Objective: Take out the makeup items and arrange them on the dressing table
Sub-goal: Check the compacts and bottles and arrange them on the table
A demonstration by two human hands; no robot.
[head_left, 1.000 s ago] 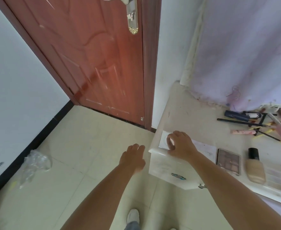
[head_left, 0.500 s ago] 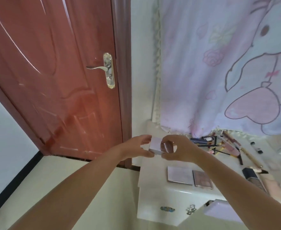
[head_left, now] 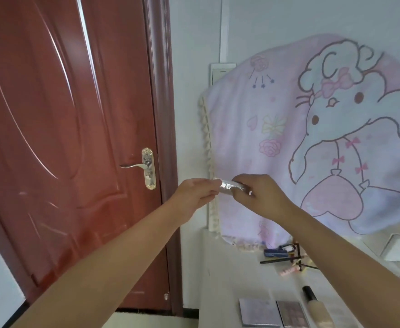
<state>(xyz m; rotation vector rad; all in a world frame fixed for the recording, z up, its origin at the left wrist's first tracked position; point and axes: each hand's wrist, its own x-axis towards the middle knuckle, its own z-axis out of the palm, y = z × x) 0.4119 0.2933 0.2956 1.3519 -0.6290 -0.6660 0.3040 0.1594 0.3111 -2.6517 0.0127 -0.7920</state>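
Now | hands: 2 (head_left: 199,191) (head_left: 258,195), holding 1 compact (head_left: 229,185) | palettes (head_left: 258,314): 2

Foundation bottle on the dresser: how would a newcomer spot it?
Start at the white dressing table below the pink cartoon blanket. Along its near edge lie two flat palettes; the foundation bottle lies just right of them, the only beige tube with a black cap.

A home bedroom: a wooden door (head_left: 52,138), a cartoon blanket (head_left: 324,138) draped over a white surface (head_left: 229,268) strewn with makeup (head_left: 286,256).
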